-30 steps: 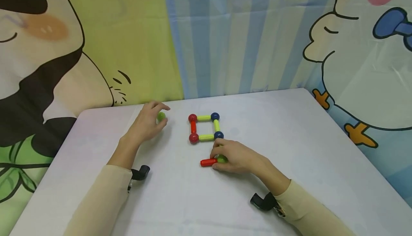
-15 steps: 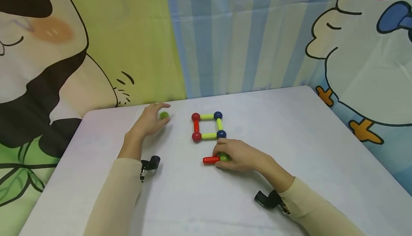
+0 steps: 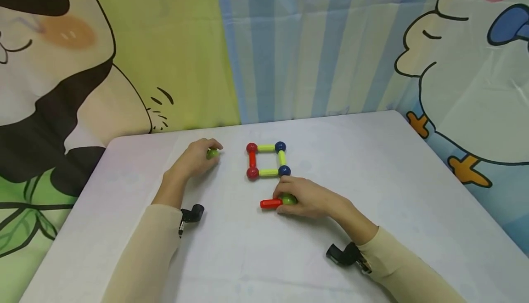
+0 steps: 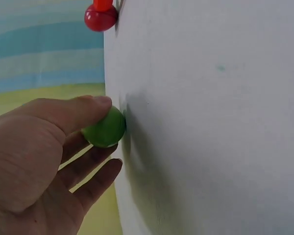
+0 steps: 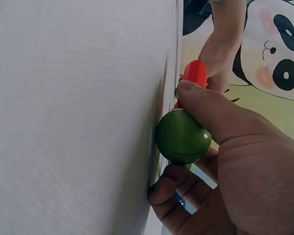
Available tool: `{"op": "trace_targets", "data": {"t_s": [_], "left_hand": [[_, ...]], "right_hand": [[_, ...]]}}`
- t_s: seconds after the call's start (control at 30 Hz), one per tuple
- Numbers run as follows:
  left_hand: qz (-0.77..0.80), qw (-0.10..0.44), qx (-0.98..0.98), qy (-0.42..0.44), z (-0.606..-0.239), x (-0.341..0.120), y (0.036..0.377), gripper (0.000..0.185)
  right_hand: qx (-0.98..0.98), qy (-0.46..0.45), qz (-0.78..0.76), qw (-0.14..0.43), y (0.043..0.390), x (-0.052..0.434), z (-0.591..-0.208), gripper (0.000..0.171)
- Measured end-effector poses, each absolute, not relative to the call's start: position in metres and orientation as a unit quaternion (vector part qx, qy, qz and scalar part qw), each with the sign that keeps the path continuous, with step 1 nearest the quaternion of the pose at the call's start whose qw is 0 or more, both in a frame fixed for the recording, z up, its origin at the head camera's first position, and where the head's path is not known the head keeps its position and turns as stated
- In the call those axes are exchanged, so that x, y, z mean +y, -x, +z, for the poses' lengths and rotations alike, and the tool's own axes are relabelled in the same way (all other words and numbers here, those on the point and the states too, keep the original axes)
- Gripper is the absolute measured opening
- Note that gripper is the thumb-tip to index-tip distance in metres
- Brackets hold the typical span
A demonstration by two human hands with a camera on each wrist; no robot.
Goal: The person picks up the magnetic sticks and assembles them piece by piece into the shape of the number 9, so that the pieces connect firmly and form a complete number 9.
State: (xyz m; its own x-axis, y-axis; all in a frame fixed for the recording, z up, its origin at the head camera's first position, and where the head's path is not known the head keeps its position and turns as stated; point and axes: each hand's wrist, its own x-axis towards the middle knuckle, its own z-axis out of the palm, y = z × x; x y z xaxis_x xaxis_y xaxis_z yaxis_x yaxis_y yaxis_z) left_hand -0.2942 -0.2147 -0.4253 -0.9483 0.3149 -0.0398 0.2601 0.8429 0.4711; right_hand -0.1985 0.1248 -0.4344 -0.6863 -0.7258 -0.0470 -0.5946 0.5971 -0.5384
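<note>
My left hand [image 3: 196,158] pinches a green ball [image 4: 106,129] at the far left of the table, thumb on one side and fingers curled behind it. Nearer the front, my right hand [image 3: 307,196] grips a second green ball [image 5: 183,138] that has a red rod [image 3: 270,204] stuck to it, pointing left. In the right wrist view the thumb lies where rod and ball meet. Between the hands, a square of magnetic balls and rods lies flat, with red balls [image 3: 252,173] on its left, dark blue balls [image 3: 280,146] on its right, yellow-green rods [image 3: 268,172] and one red rod [image 3: 252,159].
The white table [image 3: 231,248] has its far edge against a striped curtain [image 3: 306,55] with cartoon animals. Black wrist cameras [image 3: 192,213] stick out from both sleeves. My right fingertips are close to the square's near right corner.
My left fingers have closed down onto the green ball, which was loosely within the open hand before. The right hand keeps its hold on the ball and rod. The head view has shifted slightly.
</note>
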Motion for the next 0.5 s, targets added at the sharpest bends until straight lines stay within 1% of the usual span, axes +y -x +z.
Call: {"op": "trace_targets", "data": {"t_s": [0.23, 0.5], "left_hand": [[0.258, 0.075, 0.946, -0.179, -0.42, -0.204, 0.276, 0.036], [0.272, 0.106, 0.931, -0.217, -0.405, -0.193, 0.25, 0.04]], "right_hand": [[0.883, 0.365, -0.261, 0.14, 0.199, 0.126, -0.435, 0.019], [0.881, 0.367, -0.258, 0.149, 0.202, 0.127, -0.435, 0.02]]}}
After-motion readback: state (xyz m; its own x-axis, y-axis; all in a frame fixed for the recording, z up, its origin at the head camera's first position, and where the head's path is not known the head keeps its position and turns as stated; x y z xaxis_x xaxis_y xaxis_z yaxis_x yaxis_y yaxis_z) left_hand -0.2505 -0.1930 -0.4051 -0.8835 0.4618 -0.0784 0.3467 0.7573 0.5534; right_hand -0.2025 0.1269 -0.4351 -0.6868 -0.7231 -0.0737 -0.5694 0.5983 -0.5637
